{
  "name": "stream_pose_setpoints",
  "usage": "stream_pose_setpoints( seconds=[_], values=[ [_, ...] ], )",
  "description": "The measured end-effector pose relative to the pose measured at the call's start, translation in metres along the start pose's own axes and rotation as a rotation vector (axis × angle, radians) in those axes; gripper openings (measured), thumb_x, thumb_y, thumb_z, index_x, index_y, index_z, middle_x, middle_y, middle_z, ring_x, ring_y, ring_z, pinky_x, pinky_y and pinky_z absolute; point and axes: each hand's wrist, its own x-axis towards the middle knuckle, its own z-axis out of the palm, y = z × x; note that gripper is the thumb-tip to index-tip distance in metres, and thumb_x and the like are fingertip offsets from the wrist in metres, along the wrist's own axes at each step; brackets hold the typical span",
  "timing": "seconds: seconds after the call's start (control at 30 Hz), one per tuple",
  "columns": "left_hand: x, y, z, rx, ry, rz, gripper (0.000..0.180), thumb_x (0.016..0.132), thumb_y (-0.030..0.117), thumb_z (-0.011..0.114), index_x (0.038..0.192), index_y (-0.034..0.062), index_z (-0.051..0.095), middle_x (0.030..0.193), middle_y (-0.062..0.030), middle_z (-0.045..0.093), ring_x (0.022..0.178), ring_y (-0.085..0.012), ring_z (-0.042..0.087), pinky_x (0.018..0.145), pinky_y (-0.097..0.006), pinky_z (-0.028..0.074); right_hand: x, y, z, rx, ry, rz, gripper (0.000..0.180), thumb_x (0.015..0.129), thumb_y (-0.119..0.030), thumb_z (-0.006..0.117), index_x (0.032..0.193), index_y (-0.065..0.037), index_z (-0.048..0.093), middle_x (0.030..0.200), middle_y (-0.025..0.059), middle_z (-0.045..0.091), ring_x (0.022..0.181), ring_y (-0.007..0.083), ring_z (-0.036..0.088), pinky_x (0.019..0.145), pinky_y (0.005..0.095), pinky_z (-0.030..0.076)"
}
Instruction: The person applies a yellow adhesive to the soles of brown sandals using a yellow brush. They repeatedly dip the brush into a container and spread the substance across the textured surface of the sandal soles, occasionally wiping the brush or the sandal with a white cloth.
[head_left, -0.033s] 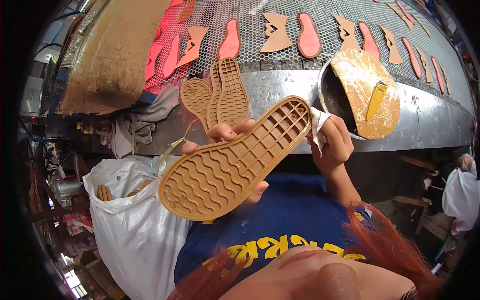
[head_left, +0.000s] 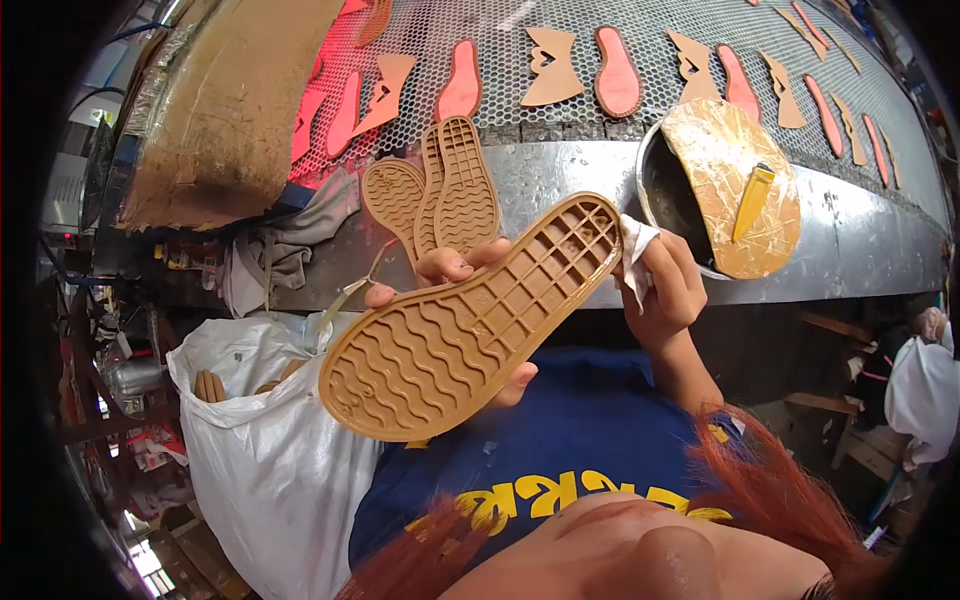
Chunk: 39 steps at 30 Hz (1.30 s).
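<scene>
Sole (head_left: pixel 470 325), tan, wavy-ridged, grid-heeled

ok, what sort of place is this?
Most likely a shoe workshop or factory line. Giveaways: the tan treaded sole being held, similar soles just beyond it, and pink sole-shaped pieces spaced out with tan cutouts on a mesh surface.

Glossy, ridged sole (head_left: pixel 430 350) at centre, rubbery-looking; matt white cloth (head_left: pixel 636 258) at its upper end; shiny metal counter (head_left: pixel 560 170), upper middle; crinkled plastic sack (head_left: pixel 280 460), lower left; rough cardboard (head_left: pixel 225 110), upper left
</scene>
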Motion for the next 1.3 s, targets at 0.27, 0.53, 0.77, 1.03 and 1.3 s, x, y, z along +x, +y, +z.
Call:
stream_pose_setpoints(
  seconds=[0.27,0.53,0.77,1.03,1.3],
  values=[
    [-0.003,0.006,0.007,0.364,-0.081,-0.059,0.081,0.072,0.033,0.068,0.139,0.0265,0.022,0.137,-0.0023,0.031,0.128,-0.0188,0.028,0.109,-0.046,0.014,0.0,-0.006,0.009,-0.023,0.006,-0.031,0.028,0.066,0.004,0.067,0.093,0.01,0.06,0.078,0.0201,0.062,0.063,0.0297,0.062,0.056,0.0319,0.05],
    [-0.005,0.004,0.014,0.472,-0.123,-0.108,0.07,0.074,0.036,0.063,0.136,0.0283,0.032,0.141,0.0003,0.031,0.128,-0.0163,0.025,0.108,-0.047,0.009,0.004,-0.013,0.01,-0.03,0.003,-0.037,0.034,0.064,0.001,0.069,0.096,0.008,0.062,0.075,0.0174,0.062,0.06,0.0265,0.061,0.051,0.0305,0.048],
    [-0.007,-0.001,0.016,0.323,-0.09,-0.165,0.064,0.075,0.039,0.059,0.134,0.0296,0.039,0.143,0.0022,0.03,0.128,-0.0144,0.022,0.108,-0.048,0.005,-0.001,-0.039,0.019,0.173,-0.09,-0.016,0.04,0.061,0.001,0.068,0.1,0.008,0.063,0.078,0.014,0.063,0.059,0.0235,0.06,0.049,0.03,0.046],
    [-0.014,-0.02,0.022,-0.331,0.196,-0.135,0.067,0.078,0.04,0.065,0.136,0.0305,0.033,0.143,0.0034,0.029,0.128,-0.0101,0.023,0.108,-0.046,0.01,-0.006,-0.058,0.033,0.386,-0.136,0.031,0.04,0.064,0.003,0.067,0.103,0.007,0.062,0.084,0.0173,0.063,0.066,0.0269,0.062,0.055,0.0304,0.049],
    [0.003,-0.067,-0.002,-1.404,0.161,0.011,0.075,0.08,0.056,0.056,0.138,0.0144,0.031,0.138,-0.0074,0.036,0.125,-0.0235,0.034,0.106,-0.05,0.024,-0.002,-0.052,0.009,1.105,-0.678,0.598,0.028,0.08,0.003,0.06,0.108,0.004,0.061,0.095,0.0106,0.062,0.082,0.0154,0.061,0.065,0.0246,0.046]
  ],
)
